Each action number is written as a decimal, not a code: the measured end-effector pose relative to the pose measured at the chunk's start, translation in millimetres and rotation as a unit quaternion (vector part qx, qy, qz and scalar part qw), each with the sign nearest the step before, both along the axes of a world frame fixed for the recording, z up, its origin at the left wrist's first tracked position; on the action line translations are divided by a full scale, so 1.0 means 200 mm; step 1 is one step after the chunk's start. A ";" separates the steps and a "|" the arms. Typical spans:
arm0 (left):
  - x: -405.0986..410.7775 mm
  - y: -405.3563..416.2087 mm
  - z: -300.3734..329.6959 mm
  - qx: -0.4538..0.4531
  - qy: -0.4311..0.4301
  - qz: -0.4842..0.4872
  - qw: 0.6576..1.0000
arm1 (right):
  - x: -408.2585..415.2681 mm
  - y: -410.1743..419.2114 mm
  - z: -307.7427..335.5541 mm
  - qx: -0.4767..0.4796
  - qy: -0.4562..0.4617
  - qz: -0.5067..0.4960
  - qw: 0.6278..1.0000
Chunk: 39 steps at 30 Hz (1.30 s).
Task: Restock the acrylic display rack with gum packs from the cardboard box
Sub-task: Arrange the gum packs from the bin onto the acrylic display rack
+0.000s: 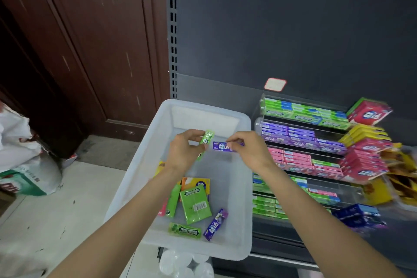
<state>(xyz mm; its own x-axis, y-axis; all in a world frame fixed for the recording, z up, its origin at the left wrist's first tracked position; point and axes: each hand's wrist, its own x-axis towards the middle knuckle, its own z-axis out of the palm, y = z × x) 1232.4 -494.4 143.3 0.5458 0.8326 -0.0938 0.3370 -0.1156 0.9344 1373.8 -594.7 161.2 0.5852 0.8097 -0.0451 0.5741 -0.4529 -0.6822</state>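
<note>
Gum packs pinched over the white bin (144, 165): green pack (206, 137) in left hand (185, 151) fingers, purple pack (222, 146) in right hand (250, 149) fingers

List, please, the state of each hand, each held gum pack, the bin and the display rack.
left hand: grips the green gum pack
green gum pack: held above the bin, tilted
right hand: pinches the purple gum pack
purple gum pack: held level above the bin
white bin: holds several loose packs
display rack: tiers partly filled

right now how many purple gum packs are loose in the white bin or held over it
2: one purple pack pinched by the right hand, one purple stick lying near the white bin front. Others may hide under packs.
</note>
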 end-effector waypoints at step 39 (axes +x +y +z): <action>0.90 -0.57 0.30 0.092 -0.026 -0.141 0.985 | 0.93 -0.70 0.15 -0.095 -0.273 -0.033 0.957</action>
<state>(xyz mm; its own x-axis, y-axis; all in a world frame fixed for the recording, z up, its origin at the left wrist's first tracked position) 1412.9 -607.7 203.8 0.7574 0.6482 0.0788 0.2192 -0.3660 0.9044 1560.7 -735.5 191.3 0.6132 0.7774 0.1404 0.7872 -0.5866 -0.1903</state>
